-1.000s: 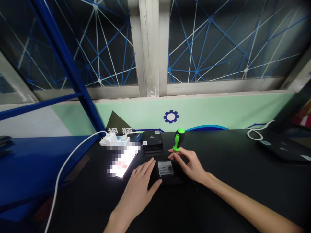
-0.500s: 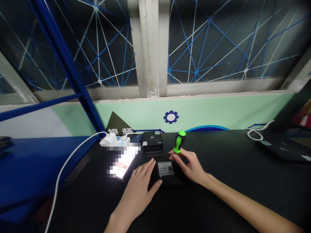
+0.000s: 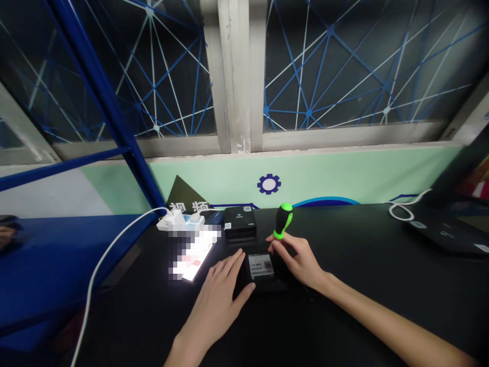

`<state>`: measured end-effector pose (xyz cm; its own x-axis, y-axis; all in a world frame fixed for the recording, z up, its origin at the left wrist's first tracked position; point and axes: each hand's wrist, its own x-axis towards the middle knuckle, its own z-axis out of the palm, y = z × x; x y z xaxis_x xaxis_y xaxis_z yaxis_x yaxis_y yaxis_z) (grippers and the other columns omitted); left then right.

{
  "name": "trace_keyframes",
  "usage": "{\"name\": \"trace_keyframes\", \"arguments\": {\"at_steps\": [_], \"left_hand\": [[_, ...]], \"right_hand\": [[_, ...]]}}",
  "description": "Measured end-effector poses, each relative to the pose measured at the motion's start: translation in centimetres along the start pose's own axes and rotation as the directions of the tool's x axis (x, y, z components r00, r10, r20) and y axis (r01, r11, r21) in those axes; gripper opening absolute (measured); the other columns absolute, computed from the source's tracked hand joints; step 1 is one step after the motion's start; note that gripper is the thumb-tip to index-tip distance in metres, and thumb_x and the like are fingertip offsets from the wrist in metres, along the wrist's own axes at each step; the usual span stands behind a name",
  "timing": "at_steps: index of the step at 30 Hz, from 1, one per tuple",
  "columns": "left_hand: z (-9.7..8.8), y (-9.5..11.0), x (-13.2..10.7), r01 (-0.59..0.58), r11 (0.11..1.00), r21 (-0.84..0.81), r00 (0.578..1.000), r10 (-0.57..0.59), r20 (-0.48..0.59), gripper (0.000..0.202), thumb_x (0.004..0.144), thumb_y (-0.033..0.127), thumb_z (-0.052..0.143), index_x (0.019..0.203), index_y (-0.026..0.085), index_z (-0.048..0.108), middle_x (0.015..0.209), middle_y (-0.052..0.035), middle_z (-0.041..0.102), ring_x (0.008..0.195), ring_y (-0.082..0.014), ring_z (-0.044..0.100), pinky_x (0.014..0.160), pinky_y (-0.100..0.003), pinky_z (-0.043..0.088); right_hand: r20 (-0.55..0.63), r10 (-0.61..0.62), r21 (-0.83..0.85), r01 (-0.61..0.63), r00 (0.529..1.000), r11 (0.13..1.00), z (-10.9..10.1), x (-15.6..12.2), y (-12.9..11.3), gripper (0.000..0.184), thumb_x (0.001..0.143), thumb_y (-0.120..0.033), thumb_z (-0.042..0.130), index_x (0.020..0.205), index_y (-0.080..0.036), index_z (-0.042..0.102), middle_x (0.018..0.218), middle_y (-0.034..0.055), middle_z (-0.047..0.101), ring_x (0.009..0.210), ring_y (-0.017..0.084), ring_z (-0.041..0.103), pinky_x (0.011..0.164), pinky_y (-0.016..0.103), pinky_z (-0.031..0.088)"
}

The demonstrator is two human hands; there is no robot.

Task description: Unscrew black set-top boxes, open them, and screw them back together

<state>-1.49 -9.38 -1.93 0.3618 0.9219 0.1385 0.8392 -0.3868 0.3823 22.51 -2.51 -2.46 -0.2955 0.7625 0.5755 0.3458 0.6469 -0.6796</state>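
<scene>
A black table (image 3: 344,285) is spanning the foreground below a mint-green wall band. At its far right, a dark flat device (image 3: 443,232) is lying with a looped white cord beside it.

The left hand (image 3: 219,293) is lying released, palm down and fingers spread. Its fingertips and thumb are resting on the left edge of a flat black box (image 3: 261,266), which is showing a pale printed label on its top face. The right hand (image 3: 301,260) is reaching in from the right. Its fingers are pinching the lower end of a screwdriver (image 3: 283,220), just above the far right corner of the box. The box is thus lying between the two hands and touching both.

A lit phone (image 3: 193,257) is lying just left of the left hand's fingertips. A second black box (image 3: 240,223) is sitting directly behind the labelled one, apart from it. A white power strip (image 3: 179,220) is sitting behind the phone, with a white cable (image 3: 103,260) trailing off the table's left edge.

The screwdriver is standing nearly upright, its green-and-black handle tilting slightly to the right. Whether the tip is touching the box cannot be told.
</scene>
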Motion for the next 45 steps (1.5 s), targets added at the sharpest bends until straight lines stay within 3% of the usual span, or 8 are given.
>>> {"name": "trace_keyframes", "arguments": {"at_steps": [6,13,21,31,38,45], "left_hand": [[-0.07,0.05,0.09,0.009,1.000,0.004,1.000,-0.010,0.011,0.061,0.100,0.058,0.036,0.154,0.031,0.028,0.159,-0.0031,0.034,0.144,-0.0275,0.033,0.115,-0.052,0.033],[-0.02,0.04,0.10,0.002,1.000,0.015,1.000,-0.002,0.008,0.061,0.100,0.058,0.036,0.154,0.030,0.029,0.159,-0.0029,0.033,0.144,-0.0270,0.033,0.116,-0.051,0.033],[-0.02,-0.04,0.17,0.008,1.000,0.017,1.000,-0.008,0.014,0.061,0.100,0.058,0.036,0.154,0.030,0.029,0.159,-0.0029,0.034,0.144,-0.0269,0.033,0.116,-0.050,0.033],[-0.04,-0.03,0.11,0.003,1.000,0.027,1.000,-0.003,0.002,0.061,0.100,0.057,0.038,0.153,0.029,0.030,0.158,-0.0031,0.035,0.143,-0.0269,0.035,0.115,-0.050,0.034],[-0.05,-0.03,0.18,0.008,1.000,0.025,1.000,-0.008,0.015,0.061,0.100,0.058,0.036,0.154,0.030,0.029,0.159,-0.0023,0.033,0.144,-0.0263,0.034,0.116,-0.050,0.034],[0.16,-0.13,0.10,0.004,1.000,0.021,1.000,-0.004,0.002,0.062,0.099,0.058,0.037,0.154,0.030,0.030,0.158,-0.0034,0.035,0.143,-0.0275,0.035,0.114,-0.051,0.036]], "right_hand": [[0.016,-0.026,0.010,0.026,1.000,1.000,-0.19,-0.16,0.13,0.023,0.101,-0.031,0.047,0.111,-0.020,0.064,0.084,0.0047,0.072,0.076,0.018,0.068,0.073,0.028,0.053],[-0.052,-0.026,-0.019,0.025,0.998,0.999,0.18,-0.08,0.00,0.017,0.096,-0.032,0.058,0.092,-0.019,0.069,0.078,0.0043,0.070,0.065,0.017,0.063,0.065,0.028,0.052],[-0.009,-0.025,0.048,0.025,1.000,0.999,-0.32,-0.25,0.27,0.022,0.100,-0.029,0.050,0.110,-0.019,0.067,0.088,0.0054,0.074,0.077,0.018,0.069,0.075,0.029,0.054],[-0.063,-0.035,-0.038,0.033,0.997,0.999,-0.11,0.06,0.09,0.015,0.095,-0.029,0.060,0.096,-0.021,0.072,0.090,0.0039,0.076,0.077,0.019,0.071,0.075,0.029,0.054],[-0.014,-0.037,0.061,0.038,0.999,0.997,-0.17,-0.11,0.03,0.020,0.100,-0.024,0.050,0.108,-0.020,0.068,0.091,0.0043,0.075,0.079,0.018,0.070,0.078,0.029,0.053],[-0.087,-0.019,0.009,0.020,0.996,1.000,0.13,0.15,0.01,0.012,0.096,-0.026,0.060,0.092,-0.020,0.070,0.084,0.0021,0.074,0.073,0.016,0.069,0.072,0.025,0.052]]}}
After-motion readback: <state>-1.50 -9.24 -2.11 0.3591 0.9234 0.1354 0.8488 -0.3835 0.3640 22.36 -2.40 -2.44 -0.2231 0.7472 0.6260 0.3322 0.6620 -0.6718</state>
